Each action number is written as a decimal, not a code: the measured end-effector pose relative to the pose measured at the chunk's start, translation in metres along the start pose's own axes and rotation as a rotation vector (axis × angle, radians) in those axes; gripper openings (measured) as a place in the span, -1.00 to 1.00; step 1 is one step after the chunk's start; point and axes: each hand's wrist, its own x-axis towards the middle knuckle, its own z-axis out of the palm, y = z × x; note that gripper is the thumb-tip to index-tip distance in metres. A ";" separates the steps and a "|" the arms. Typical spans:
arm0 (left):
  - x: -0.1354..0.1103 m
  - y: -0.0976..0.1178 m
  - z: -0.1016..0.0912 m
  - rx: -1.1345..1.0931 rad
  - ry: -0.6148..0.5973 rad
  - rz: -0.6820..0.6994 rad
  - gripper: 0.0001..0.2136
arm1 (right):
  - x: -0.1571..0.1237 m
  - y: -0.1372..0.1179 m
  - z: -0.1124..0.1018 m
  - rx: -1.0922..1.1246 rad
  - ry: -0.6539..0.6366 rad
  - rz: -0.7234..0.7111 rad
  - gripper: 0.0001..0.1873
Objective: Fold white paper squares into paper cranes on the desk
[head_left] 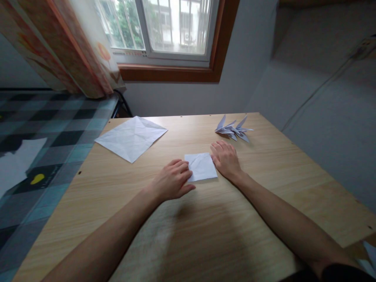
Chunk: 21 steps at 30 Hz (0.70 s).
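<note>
A small white folded paper square (202,166) lies flat on the wooden table between my hands. My left hand (174,180) rests at its left edge, fingertips on the paper and thumb stretched out below it. Against the upper right edge lies my right hand (225,156), palm down, with its fingers extended; the thumb touches or nearly touches the paper's side. Farther back on the left is a larger creased sheet of white paper (132,137), turned like a diamond. Several pointed folded-paper pieces (233,128) sit clustered beyond my right hand.
The light wooden table (132,235) reaches back toward the wall below a window (176,27). On the left stands a bed or surface with a checked cloth (67,139), with white papers (14,164) on it. A patterned curtain (79,47) hangs above.
</note>
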 end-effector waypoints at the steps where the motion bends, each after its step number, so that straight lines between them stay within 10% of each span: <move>1: 0.000 0.000 0.001 0.009 -0.005 -0.002 -0.69 | 0.000 -0.001 -0.002 0.042 0.057 -0.015 -0.60; 10: 0.000 0.001 0.000 0.147 0.041 -0.081 -0.66 | -0.012 -0.017 -0.012 0.359 0.196 -0.553 -0.76; 15: -0.002 -0.003 0.005 0.182 0.136 -0.050 -0.64 | -0.010 -0.015 -0.001 0.354 -0.053 -0.534 -0.75; 21: -0.003 -0.006 0.008 0.101 0.165 -0.144 -0.69 | -0.011 -0.022 -0.001 0.319 -0.057 -0.431 -0.87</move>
